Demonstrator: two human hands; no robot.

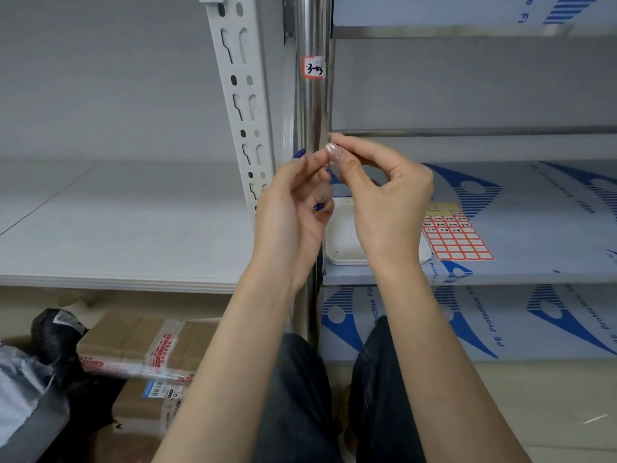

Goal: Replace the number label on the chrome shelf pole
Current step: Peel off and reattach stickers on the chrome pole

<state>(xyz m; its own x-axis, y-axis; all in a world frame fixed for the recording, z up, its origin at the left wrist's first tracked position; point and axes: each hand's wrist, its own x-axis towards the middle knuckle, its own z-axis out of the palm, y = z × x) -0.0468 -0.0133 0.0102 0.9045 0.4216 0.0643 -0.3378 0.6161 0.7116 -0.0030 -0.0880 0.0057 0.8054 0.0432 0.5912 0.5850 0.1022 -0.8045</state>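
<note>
A handwritten label [314,66] is stuck on the chrome pole [312,105], above both hands. The left hand [293,208] and right hand [384,202] meet at the fingertips, and I cannot tell if they pinch a sticker. The label sheet [457,235] lies on the shelf [534,208] nearby. The swap looks unfinished.

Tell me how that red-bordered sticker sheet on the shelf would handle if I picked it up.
The sticker sheet lies flat and paper-thin, so it would probably flop and weigh almost nothing. On the glossy film-covered shelf it may slide when pushed.
</note>
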